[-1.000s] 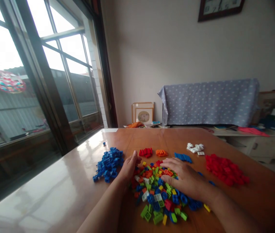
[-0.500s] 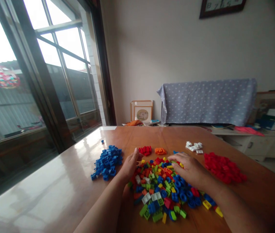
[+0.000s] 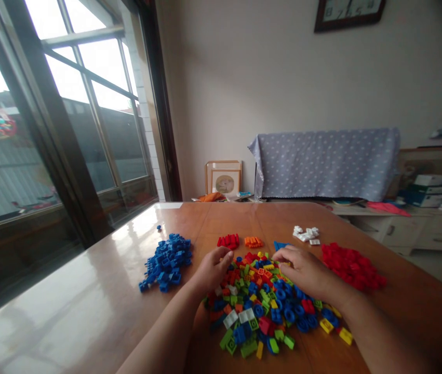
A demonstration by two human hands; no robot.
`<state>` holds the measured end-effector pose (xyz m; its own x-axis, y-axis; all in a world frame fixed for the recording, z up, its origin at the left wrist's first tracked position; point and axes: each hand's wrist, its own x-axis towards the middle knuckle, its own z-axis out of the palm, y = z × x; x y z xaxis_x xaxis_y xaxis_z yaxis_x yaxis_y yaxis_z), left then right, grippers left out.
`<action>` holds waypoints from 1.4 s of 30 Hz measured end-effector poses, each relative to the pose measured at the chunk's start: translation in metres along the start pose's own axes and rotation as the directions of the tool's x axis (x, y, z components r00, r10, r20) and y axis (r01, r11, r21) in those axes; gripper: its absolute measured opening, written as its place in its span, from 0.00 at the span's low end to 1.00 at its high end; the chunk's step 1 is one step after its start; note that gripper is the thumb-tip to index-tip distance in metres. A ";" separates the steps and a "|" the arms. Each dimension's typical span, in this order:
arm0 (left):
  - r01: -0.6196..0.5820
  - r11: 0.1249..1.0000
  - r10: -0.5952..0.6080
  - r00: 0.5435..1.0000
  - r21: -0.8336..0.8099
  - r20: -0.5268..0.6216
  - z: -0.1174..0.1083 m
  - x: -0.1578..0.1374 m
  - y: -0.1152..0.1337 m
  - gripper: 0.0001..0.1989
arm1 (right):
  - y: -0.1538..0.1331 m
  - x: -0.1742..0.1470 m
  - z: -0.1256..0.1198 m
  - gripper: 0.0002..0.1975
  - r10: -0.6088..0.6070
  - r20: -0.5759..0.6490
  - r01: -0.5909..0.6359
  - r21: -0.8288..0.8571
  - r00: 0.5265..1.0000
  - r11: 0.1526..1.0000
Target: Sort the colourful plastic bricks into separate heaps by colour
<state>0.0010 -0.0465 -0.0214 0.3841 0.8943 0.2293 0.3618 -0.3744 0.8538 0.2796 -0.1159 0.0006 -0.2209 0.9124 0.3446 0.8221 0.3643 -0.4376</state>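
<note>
A mixed heap of toy building bricks [image 3: 252,311] in green, blue, red, orange, yellow and white spreads over the table in front of me. At the heap's upper left edge is my left hand [image 3: 213,267], its fingers loosely bent and nothing visible in them. My right hand [image 3: 300,266] reaches over the upper right edge, thumb and fingers apart; its fingertips are close to the bricks. Just beyond the heap are a small group of red bricks [image 3: 228,241] and one of orange bricks [image 3: 253,242]. Flat blue pieces [image 3: 281,245] lie by my right fingers.
On the wooden table [image 3: 99,291], a pile of blue bricks [image 3: 169,259] lies left, with one blue piece [image 3: 159,228] beyond it. A red brick pile [image 3: 351,266] and white bricks [image 3: 305,234] are on the right. A cloth-covered object [image 3: 325,163] stands behind the table.
My left hand has lowered its raised fingers toward the heap's edge. The right hand stays over the upper right edge. The view has shifted slightly to the right.
</note>
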 end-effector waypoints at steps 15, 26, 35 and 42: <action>-0.266 0.950 0.216 0.938 0.163 0.272 0.011 -0.008 0.015 0.17 | -0.003 0.000 -0.009 0.11 0.029 0.031 -0.030 0.044 0.999 0.999; -0.125 0.992 0.111 0.956 0.035 0.271 0.012 -0.007 0.018 0.18 | 0.017 -0.006 -0.014 0.09 0.133 0.060 -0.138 0.102 0.989 0.985; -0.098 0.995 0.096 0.956 -0.007 0.277 0.012 -0.009 0.022 0.20 | -0.006 -0.017 -0.025 0.15 0.025 0.298 -0.051 0.081 0.954 0.995; -0.066 0.992 0.089 0.966 -0.103 0.243 0.012 -0.011 0.029 0.21 | -0.013 -0.020 -0.031 0.20 -0.002 0.319 -0.014 0.050 0.948 0.999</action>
<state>0.0177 -0.0697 -0.0051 0.6096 0.7710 0.1843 0.2461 -0.4050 0.8806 0.2891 -0.1447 0.0250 -0.3787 0.9234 0.0624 0.7981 0.3600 -0.4831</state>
